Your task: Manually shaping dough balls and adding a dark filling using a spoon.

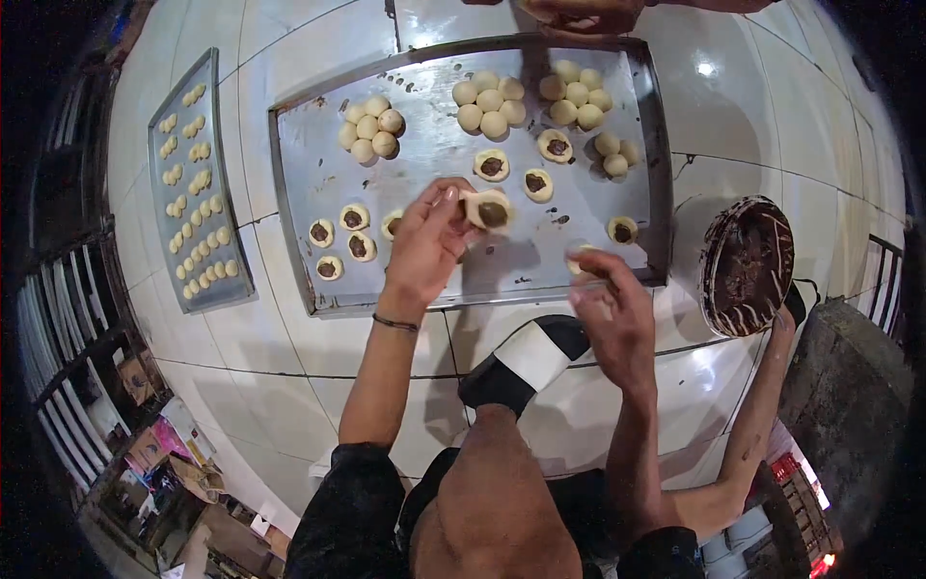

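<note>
Knee [502,516] in foreground. My left fingers [447,196] grasp filled dough [493,212] above the tray [309,174]. My right fingers [614,268], blurred, are beside pale dough [580,259]; whether they grasp it, I cannot tell.

The blurred right hand [615,317] partly hides a dough piece [577,261] at its fingers [612,265]

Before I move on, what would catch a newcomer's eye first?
The large rectangular metal tray, centre, with round pale dough balls clustered along its far side. Over it, the left hand holds a pale dough piece with brown filling. A round, brown-smeared bowl sits right of the tray.
</note>
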### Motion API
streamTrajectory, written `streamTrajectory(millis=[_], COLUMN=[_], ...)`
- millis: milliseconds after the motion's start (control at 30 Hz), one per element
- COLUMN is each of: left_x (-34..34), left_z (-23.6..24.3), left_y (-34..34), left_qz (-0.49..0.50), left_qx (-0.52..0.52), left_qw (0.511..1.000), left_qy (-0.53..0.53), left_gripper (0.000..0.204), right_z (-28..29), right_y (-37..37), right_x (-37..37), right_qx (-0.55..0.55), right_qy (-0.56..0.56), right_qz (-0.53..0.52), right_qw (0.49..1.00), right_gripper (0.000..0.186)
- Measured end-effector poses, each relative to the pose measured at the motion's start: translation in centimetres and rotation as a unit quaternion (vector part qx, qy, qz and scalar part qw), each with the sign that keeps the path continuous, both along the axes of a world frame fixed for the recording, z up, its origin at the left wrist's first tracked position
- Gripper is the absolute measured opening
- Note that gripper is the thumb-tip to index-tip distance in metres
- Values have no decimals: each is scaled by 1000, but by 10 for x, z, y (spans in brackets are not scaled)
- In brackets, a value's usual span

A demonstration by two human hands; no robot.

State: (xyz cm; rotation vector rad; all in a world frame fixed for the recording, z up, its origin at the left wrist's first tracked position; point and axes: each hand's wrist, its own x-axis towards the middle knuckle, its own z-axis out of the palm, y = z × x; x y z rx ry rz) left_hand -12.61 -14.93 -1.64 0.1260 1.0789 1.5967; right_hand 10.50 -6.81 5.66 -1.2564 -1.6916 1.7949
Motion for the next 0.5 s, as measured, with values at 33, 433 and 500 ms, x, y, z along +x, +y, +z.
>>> streamTrajectory(millis=[33,433,500], left_x=[7,52,53], left_z=[9,36,32], left_y=[0,-3,-4], left_qz=[-20,-129,-148], left_qx=[13,66,72], left_qw=[996,989,983], left_qy=[-88,18,85], left_gripper=[22,34,37], right_z=[1,-10,-13], right_y=[3,11,1], right_x=[-8,-22,-16], right_qx=[78,171,148], right_qy=[3,46,34], right_qz=[32,69,37], right_qw=[996,982,988], right_gripper=[44,50,47])
